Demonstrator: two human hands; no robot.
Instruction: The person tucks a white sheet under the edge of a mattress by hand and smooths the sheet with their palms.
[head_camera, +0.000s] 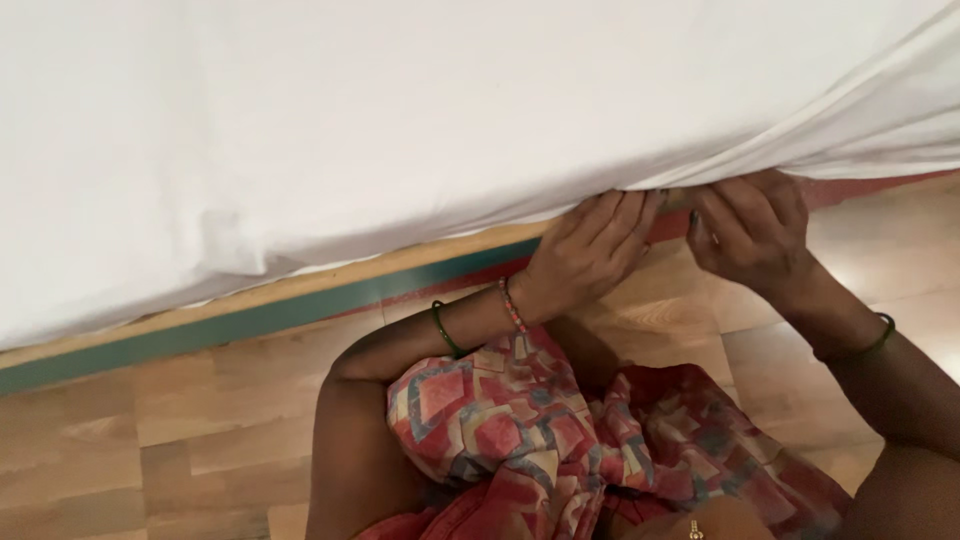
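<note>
A patterned red garment (560, 430) lay nearest; above it, the left hand (590, 250) and right hand (750, 230), close together, gripped the white sheet's (400, 120) lower edge.

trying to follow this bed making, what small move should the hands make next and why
Probably push the loose sheet edge further under the bed. Both hands sit at that edge: the left hand has its fingertips up under the hanging white sheet, the right hand curls beside it. The cloth to the right still bunches in folds above the wooden floor, so it looks untucked.
</note>
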